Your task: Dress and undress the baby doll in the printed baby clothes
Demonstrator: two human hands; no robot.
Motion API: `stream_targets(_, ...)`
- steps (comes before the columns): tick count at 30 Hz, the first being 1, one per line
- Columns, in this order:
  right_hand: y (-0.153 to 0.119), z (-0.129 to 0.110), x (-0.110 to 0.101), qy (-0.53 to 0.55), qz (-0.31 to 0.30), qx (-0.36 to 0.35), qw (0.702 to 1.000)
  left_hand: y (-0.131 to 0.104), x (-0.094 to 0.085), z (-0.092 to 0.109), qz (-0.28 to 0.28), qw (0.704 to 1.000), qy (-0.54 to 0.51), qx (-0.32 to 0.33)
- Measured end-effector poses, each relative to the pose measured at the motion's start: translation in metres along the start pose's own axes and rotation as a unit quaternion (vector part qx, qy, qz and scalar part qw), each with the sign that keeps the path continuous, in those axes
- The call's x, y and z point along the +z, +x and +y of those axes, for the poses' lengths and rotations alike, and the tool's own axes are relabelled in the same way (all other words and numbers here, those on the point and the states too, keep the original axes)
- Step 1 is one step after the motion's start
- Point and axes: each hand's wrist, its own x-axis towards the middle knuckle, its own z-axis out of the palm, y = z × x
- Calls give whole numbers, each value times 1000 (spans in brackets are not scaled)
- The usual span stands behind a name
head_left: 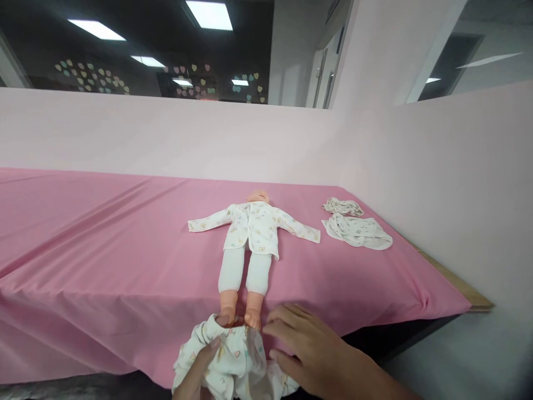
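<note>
A baby doll (229, 300) lies on its back, feet toward me, in a white printed front-closing top (260, 230) and white leggings (232, 269). Its sleeves stretch out to both sides. At the table's near edge, my left hand (204, 358) grips a bunched white printed baby garment (237, 355), thumb on top and some fingers hidden in the fabric. The upper edge of this garment meets the doll's bare toes. My right hand (302, 344) hovers to the right of the doll's feet, fingers apart and holding nothing that shows.
Two crumpled printed cloth pieces, a smaller one (343, 206) and a larger one (358, 231), lie right of the doll. A pink sheet (125, 239) covers the table and hangs over its front. Pale walls (166, 136) with windows border the back and right. A wooden edge (453, 280) shows at right.
</note>
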Motion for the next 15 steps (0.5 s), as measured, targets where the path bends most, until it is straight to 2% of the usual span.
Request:
stream_targets(4, -10, 37, 4, -71, 24, 49, 996, 6, -6, -5, -10, 1000, 4, -8)
stream_targets(7, -37, 60, -4, -91, -1, 60, 994, 8, -8, -4, 13, 1000, 9, -5)
stream_targets(9, -66, 66, -16, -100, 16, 93, 990, 6, -6, -3, 14, 1000, 19, 5)
stream_targets(12, -109, 66, -35, -127, 77, 181, 972, 3, 0, -1, -4, 999, 29, 16)
stream_targets(15, -132, 61, -43, -147, 115, 242, 952, 4, 2, -3, -21, 1000, 17, 9)
